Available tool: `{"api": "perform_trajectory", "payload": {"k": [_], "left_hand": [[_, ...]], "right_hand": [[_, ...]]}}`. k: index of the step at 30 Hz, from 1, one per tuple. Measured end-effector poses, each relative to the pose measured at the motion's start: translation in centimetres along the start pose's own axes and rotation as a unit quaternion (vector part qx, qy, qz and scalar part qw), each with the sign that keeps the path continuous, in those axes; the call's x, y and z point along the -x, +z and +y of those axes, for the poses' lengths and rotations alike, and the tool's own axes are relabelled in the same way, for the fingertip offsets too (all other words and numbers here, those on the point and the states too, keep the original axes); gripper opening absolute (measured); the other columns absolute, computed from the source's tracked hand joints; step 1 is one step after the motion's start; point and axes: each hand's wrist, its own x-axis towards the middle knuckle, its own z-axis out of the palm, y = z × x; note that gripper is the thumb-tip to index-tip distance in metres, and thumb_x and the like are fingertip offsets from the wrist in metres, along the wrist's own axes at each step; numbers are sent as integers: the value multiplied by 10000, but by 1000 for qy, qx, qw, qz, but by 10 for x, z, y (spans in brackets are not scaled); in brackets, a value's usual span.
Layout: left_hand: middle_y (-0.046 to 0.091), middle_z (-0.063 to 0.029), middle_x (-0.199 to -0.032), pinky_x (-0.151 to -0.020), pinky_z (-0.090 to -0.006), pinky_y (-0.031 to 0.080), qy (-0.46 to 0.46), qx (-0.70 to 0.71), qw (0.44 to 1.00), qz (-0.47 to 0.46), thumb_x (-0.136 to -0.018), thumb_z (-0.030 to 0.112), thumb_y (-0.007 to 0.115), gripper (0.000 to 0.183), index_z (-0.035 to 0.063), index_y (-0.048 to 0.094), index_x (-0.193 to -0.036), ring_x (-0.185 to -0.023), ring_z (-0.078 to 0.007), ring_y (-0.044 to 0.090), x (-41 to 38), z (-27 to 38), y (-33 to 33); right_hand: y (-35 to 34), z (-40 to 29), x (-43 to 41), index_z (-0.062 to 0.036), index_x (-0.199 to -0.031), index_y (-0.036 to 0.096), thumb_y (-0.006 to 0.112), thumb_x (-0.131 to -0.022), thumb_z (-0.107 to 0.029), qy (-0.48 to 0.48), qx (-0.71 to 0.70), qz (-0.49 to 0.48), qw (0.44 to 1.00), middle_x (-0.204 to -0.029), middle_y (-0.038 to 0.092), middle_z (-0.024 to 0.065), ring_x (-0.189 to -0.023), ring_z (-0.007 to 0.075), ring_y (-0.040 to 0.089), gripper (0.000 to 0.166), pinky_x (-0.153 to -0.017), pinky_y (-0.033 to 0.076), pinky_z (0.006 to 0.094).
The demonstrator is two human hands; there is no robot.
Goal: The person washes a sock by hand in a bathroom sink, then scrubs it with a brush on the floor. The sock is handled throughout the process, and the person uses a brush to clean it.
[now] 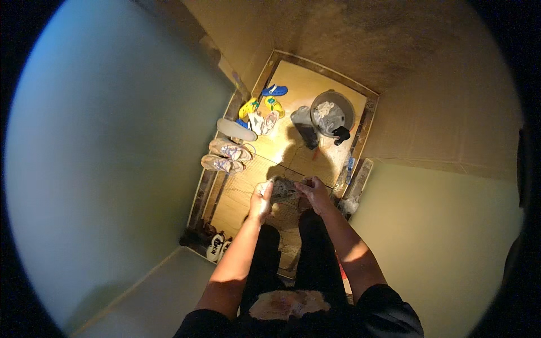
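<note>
A greyish, wet-looking shoe [283, 190] is held up between my two hands, above the tiled floor and my knees. My left hand [261, 198] grips its left end, the thumb lying on top near some whitish foam. At the right end, the fingers of my right hand [312, 192] pinch its edge. Beyond my hands a grey bucket [348, 101] holds cloudy water and light, foamy items, with a black cloth [341, 134] hanging over its rim. Just left of the bucket lies a dark grey item [304, 124], perhaps a shoe or boot.
Along the left wall stand laced sneakers [228, 150], a grey insole or sole [236, 129], pale shoes [264, 123], yellow clogs [248, 108] and a blue clog [275, 90]. White shoes [215, 247] sit at lower left. A blue brush-like item [350, 164] lies by the right-hand ledge.
</note>
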Motion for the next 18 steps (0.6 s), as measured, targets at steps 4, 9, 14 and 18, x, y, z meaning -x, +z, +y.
{"api": "perform_trajectory", "payload": {"k": [4,9,14,18], "left_hand": [[589,-11,-864,-721,-272,455,168,12,985,45,-969,185,580,136,51,566,-979,-763,-132,535,-85,-90,-46],[574,-12,-796,-674,-254,438,167,-68,962,204,-915,119,662,137,5,593,-948,-724,-100,504,-169,-188,-103],[609,-19,-827,-685,-261,466,-2,148,960,238,-898,151,691,158,29,613,-961,-740,-123,555,-225,-230,-124],[615,-30,-841,-679,-271,475,35,26,982,185,-883,184,708,202,33,611,-975,-749,-118,563,-292,-299,-127]], "right_hand": [[-24,114,-111,-35,-952,556,659,-912,-132,-121,235,53,963,-810,558,40,-763,148,562,148,-651,482,308],[-31,209,-243,-9,-945,555,616,-918,-66,-43,171,17,984,-785,571,61,-672,155,550,88,-598,471,321],[-19,243,-320,-38,-955,569,596,-932,-57,118,86,-12,989,-776,591,52,-637,141,535,40,-555,455,273],[-49,290,-372,-34,-994,553,587,-942,-65,123,114,-29,985,-810,608,50,-698,153,584,69,-606,490,267]]}}
